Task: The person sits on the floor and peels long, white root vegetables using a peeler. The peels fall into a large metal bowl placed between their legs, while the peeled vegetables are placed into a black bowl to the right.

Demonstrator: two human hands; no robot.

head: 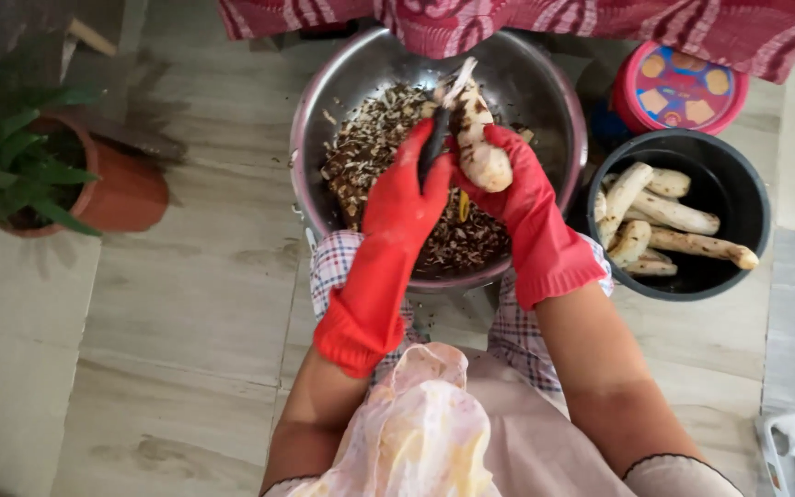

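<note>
Both hands are wearing red rubber gloves above the person's lap. The left hand (407, 189) is closing around a dark tool (434, 143), probably a peeler, pressing it against a pale, partly peeled root (473, 138) that the right hand (517, 184) is gripping over the steel bowl (545, 110) of peelings. Beyond to the right, a black pot (747, 198) is holding peeled roots (674, 216), and a potted plant (39, 175) is standing far left on the floor.
</note>
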